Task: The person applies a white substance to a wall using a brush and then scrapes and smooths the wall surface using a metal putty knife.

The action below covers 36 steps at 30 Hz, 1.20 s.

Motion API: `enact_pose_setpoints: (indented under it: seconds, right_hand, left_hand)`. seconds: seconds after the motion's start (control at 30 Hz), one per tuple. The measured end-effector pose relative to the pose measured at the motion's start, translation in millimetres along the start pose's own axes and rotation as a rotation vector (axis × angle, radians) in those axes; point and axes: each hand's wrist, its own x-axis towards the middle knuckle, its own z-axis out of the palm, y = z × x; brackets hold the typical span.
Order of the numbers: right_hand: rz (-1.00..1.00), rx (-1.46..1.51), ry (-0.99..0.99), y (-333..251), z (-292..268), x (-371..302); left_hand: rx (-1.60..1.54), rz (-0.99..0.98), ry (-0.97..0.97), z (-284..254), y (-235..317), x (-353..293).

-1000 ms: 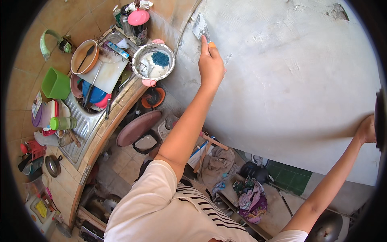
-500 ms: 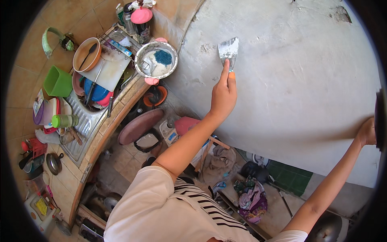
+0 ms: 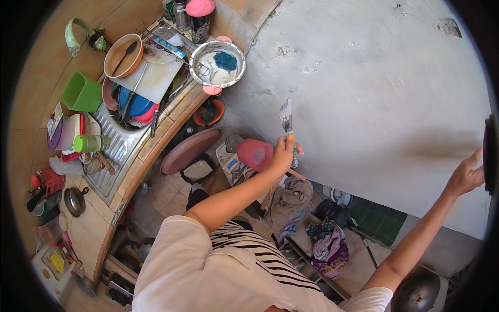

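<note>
My left hand [image 3: 283, 155] is closed around the handle of a putty knife [image 3: 286, 117], its blade pointing up in front of the grey plastered wall [image 3: 364, 88]. White and grey smears cover the metal blade. My right hand [image 3: 462, 177] is at the far right beside the wall, with thumb and fingers apart; a dark shape at the picture's edge hides the fingertips. At the counter's corner stands a pot with pink handles [image 3: 241, 73], caked around the rim, holding pale material and a blue scouring pad.
A tiled counter [image 3: 93, 218] with a steel sink [image 3: 106, 174] and stacked dishes curves along the left. Below are a leaning pinkish oval tub [image 3: 189, 151], a pink container [image 3: 254, 154], bundled cloths [image 3: 330, 249] and a dark round pan [image 3: 416, 294].
My left hand has drawn the putty knife down and slightly back, and the blade has turned more edge-on. My right hand has shifted slightly left. The whole view has tilted a little.
</note>
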Motion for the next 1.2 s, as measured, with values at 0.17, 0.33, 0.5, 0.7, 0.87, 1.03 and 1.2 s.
enact_pose_setpoints:
  seconds: [0.17, 0.33, 0.5, 0.7, 0.87, 1.03, 1.2]
  right_hand:
    - [0.616, 0.937, -1.253, -239, -32, -193]
    - [1.185, 1.231, -1.528, -345, -47, -302]
    - [1.321, 1.156, -1.541, -364, -16, -328]
    - [0.79, 0.822, -1.348, -339, 48, -295]
    - [0.52, 0.616, -1.26, -339, 88, -247]
    - [0.282, 0.46, -1.27, -346, 107, -260]
    - [0.165, 0.417, -1.178, -353, 114, -288]
  left_hand:
    - [-0.047, -0.065, -0.07, -37, 12, -13]
    - [-0.123, -0.16, -0.034, -57, 21, -31]
    - [0.475, -0.077, -0.118, -113, 7, 3]
    - [1.462, 0.893, 0.315, -258, 60, 52]
    - [1.849, 0.927, 0.031, -348, 108, 56]
    - [1.96, 0.895, -0.082, -350, 118, 49]
    - [2.043, 0.801, -0.28, -358, 130, 55]
